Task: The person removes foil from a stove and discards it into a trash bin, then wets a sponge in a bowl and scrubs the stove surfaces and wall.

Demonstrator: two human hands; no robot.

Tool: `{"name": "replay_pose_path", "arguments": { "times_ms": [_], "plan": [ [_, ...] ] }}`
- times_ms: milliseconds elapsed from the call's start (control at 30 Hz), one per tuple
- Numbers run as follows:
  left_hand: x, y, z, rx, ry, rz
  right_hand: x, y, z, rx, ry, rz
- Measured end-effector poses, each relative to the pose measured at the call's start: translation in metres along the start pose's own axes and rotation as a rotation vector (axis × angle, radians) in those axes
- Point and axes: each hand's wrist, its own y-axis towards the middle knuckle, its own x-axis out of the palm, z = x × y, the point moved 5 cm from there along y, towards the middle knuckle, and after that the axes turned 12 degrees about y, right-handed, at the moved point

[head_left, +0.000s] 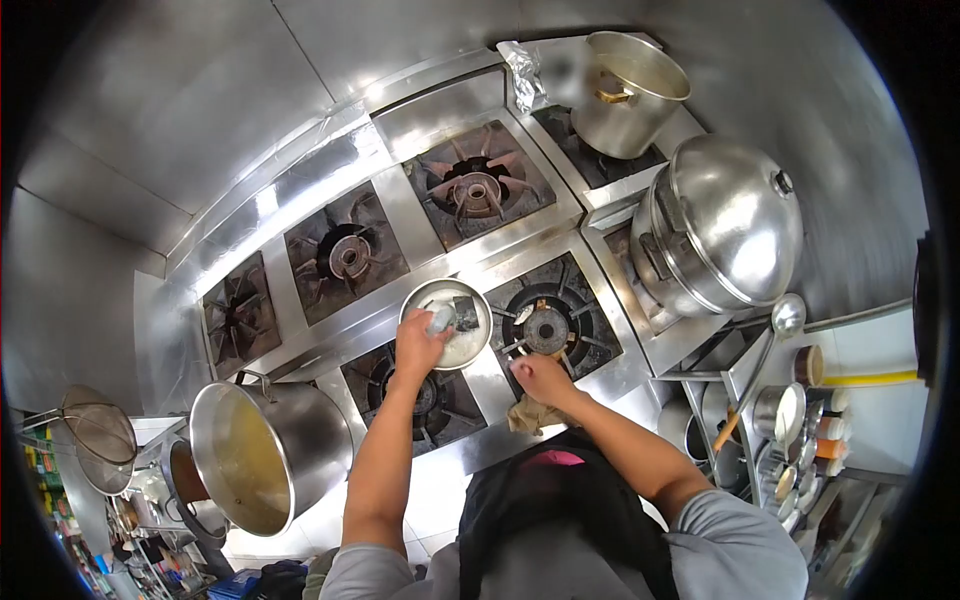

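A round metal bowl with whitish contents sits on the steel stove top, between two burners. My left hand reaches over its left rim, fingers curled round a pale greyish item that I cannot make out. Beside it in the bowl is a dark, square-looking patch. My right hand is closed at the front edge of the right front burner; what it holds, if anything, is too small to name. A brown cloth lies just below that hand.
A large pot of yellowish liquid stands at the left. At the right are a domed steamer, a tall pot and a ladle. More burners line the back. Strainers hang at the far left.
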Motion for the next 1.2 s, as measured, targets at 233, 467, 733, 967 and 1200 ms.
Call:
{"name": "replay_pose_path", "arguments": {
  "times_ms": [233, 467, 733, 967, 1200],
  "plan": [
    [-0.024, 0.013, 0.019, 0.064, 0.054, 0.128, -0.005, -0.087, 0.052, 0.037, -0.079, -0.033],
    [-0.026, 0.0, 0.035, 0.011, 0.114, 0.14, -0.001, -0.102, 0.074, -0.281, -0.245, -0.118],
    [0.021, -0.027, -0.002, -0.606, -0.152, 0.187, -0.02, -0.092, 0.119, -0.229, -0.344, -0.129],
    [0.093, 0.113, 0.143, -0.086, 0.152, 0.157, -0.161, -0.117, 0.169, 0.215, -0.196, 0.241],
    [0.213, 0.202, 0.226, 0.248, 0.462, 0.136, -0.2, -0.114, 0.136, 0.015, -0.232, 0.174]
  ]
}}
